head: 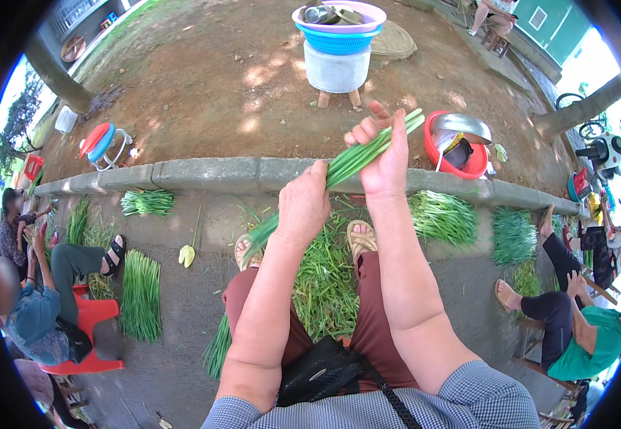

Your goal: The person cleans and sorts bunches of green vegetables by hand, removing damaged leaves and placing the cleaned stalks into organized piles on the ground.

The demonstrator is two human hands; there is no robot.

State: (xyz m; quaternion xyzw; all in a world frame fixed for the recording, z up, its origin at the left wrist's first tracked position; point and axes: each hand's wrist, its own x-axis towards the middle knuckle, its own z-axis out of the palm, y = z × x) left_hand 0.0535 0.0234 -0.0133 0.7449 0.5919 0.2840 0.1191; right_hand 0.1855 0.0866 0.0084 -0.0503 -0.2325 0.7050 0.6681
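Note:
A bundle of long green stalks, likely Chinese chives (354, 160), slants up to the right in front of me. My left hand (304, 206) is closed around its lower part, and the leafy ends trail out below toward my left foot. Near the pale cut ends, the bundle lies across the palm of my right hand (388, 169), between the raised thumb and the loosely curled fingers. Below my hands, a loose heap of chive leaves and trimmings (325, 284) covers the ground between my sandalled feet. More stalks (218, 346) lie beside my left leg.
A concrete kerb (203, 174) crosses ahead. Neat chive piles lie at the right (444, 219) and left (140, 295). Beyond the kerb are a red basin (471, 170) with a metal lid and stacked basins (340, 37). People sit on both sides, one on a red stool (96, 313).

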